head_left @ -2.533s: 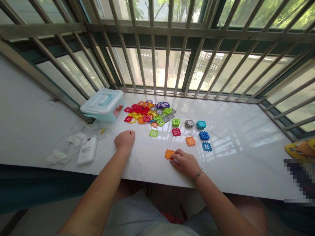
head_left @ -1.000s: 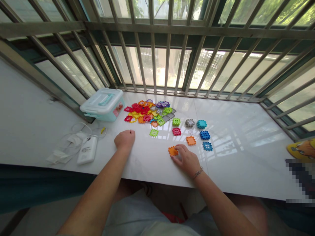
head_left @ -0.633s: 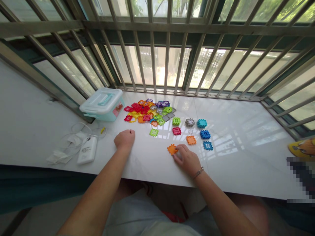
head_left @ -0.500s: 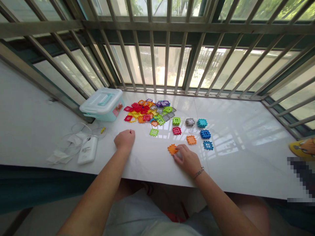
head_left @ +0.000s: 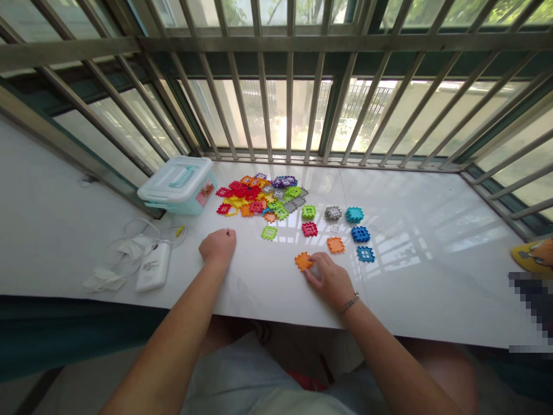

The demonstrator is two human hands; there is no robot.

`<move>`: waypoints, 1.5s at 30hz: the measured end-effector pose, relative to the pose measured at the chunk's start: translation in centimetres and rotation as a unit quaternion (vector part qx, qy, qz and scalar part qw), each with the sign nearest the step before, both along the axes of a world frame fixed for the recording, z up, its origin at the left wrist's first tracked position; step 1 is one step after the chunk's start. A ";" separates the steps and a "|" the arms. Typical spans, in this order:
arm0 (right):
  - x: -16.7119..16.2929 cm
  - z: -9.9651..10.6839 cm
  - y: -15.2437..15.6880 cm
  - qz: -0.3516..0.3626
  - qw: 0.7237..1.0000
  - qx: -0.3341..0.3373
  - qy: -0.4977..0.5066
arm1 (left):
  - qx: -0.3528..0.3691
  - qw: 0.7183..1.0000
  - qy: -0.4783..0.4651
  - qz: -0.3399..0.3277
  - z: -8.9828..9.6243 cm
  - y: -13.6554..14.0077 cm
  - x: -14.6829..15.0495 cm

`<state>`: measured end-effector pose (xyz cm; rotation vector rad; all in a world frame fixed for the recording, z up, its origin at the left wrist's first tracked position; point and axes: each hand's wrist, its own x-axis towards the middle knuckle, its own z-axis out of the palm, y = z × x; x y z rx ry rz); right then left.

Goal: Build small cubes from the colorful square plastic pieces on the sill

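My right hand (head_left: 330,279) pinches the right edge of an orange square interlocking tile (head_left: 303,261) near the front of the white tabletop. My left hand (head_left: 218,252) rests on the surface as a closed fist, with nothing showing in it. Beyond my right hand are a lighter orange tile (head_left: 336,245), a red tile (head_left: 309,229), a white tile (head_left: 336,230) and a blue window tile (head_left: 366,254). Behind these stand small stacks: green (head_left: 309,211), grey (head_left: 333,213), turquoise (head_left: 355,215) and blue (head_left: 360,234). A lone green tile (head_left: 269,233) lies between my hands, farther back.
A mixed heap of tiles (head_left: 253,193) spreads at the back middle. To its left stands a lidded mint box (head_left: 177,181). A white power bank (head_left: 154,266), cables and crumpled tissue (head_left: 105,278) lie at the left. Metal bars (head_left: 289,104) line the back edge. Something yellow (head_left: 533,256) sits far right.
The view has shifted very slightly. Both hands stay in place, and the orange tile remains pinched in my right hand.
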<state>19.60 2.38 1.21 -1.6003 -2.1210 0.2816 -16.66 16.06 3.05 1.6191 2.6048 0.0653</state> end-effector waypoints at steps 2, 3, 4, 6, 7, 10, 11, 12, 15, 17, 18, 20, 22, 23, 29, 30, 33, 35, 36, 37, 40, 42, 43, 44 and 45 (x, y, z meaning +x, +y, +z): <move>0.0 0.0 0.0 -0.008 1.000 0.002 0.001 | -0.003 1.000 0.001 -0.001 0.1 0.0 0.0; 0.0 0.1 0.0 -0.013 1.000 0.003 0.002 | -0.004 1.000 0.001 -0.002 0.2 0.0 0.1; 0.0 0.1 0.1 -0.018 1.000 0.006 0.003 | -0.005 1.000 0.001 -0.002 0.2 0.0 0.1; -0.1 0.3 0.1 -0.027 1.000 0.009 0.006 | -0.004 1.000 0.000 -0.002 0.2 0.0 0.1; -0.1 0.3 0.1 -0.031 0.999 0.010 0.008 | -0.002 1.000 0.000 -0.001 0.2 0.0 0.1; -0.1 0.4 0.2 -0.033 0.999 0.011 0.011 | 0.001 1.000 -0.001 0.004 -0.1 0.0 0.0; 0.0 0.4 0.2 -0.031 0.999 0.012 0.011 | 0.001 1.000 0.000 0.005 -0.2 0.0 0.0; 0.0 0.4 0.2 -0.029 0.999 0.013 0.011 | 0.002 1.000 0.000 0.005 -0.2 0.0 -0.1; 0.0 0.3 0.1 -0.020 1.000 0.014 0.013 | 0.004 1.000 0.001 0.003 -0.3 0.1 -0.1; 0.1 0.3 0.1 -0.014 1.000 0.015 0.020 | 0.002 1.000 0.001 0.002 -0.3 0.1 -0.2; 0.1 0.3 0.1 -0.013 1.000 0.016 0.024 | 0.001 1.000 0.001 0.002 -0.3 0.1 -0.2; 0.1 0.3 0.1 -0.010 0.999 0.019 0.032 | -0.002 1.000 0.001 0.002 -0.3 0.1 -0.2; 0.2 0.3 0.2 -0.008 0.999 0.022 0.039 | -0.001 1.000 0.002 0.003 -0.3 0.1 -0.1; 0.2 0.3 0.2 -0.008 0.999 0.023 0.040 | -0.001 1.000 0.002 0.002 -0.2 0.1 -0.1; 0.2 0.1 0.2 -0.016 0.999 0.019 0.030 | -0.005 1.000 0.001 0.002 -0.1 0.0 0.0; 0.2 0.0 0.2 -0.018 0.999 0.018 0.026 | -0.005 1.000 0.001 0.002 0.0 0.0 0.0; 0.2 0.0 0.2 -0.021 1.000 0.011 0.019 | -0.004 1.000 0.002 0.000 -0.1 0.0 0.0; 0.1 0.1 0.2 -0.021 1.000 0.006 0.017 | -0.004 1.000 0.003 0.000 -0.1 0.0 0.0; 0.1 0.2 0.2 -0.021 1.000 0.004 0.015 | -0.004 1.000 0.003 0.001 -0.1 0.0 -0.1; 0.1 0.2 0.2 -0.021 1.000 0.003 0.014 | -0.004 1.000 0.004 0.001 -0.2 0.0 -0.1; -0.1 0.5 0.2 -0.020 1.000 0.003 0.013 | 0.000 1.000 0.007 0.001 -0.2 0.0 -0.1; -0.1 0.6 0.2 -0.020 1.000 0.003 0.014 | 0.001 1.000 0.008 0.001 -0.2 0.1 -0.1; -0.1 0.7 0.2 -0.020 1.000 0.003 0.014 | 0.000 1.000 0.009 0.000 -0.2 0.1 -0.1; -0.1 0.7 0.2 -0.020 1.000 0.003 0.014 | 0.000 1.000 0.009 0.000 -0.2 0.1 -0.1; -0.1 0.7 0.2 -0.019 1.000 0.003 0.013 | -0.001 1.000 0.009 0.001 -0.2 0.1 -0.1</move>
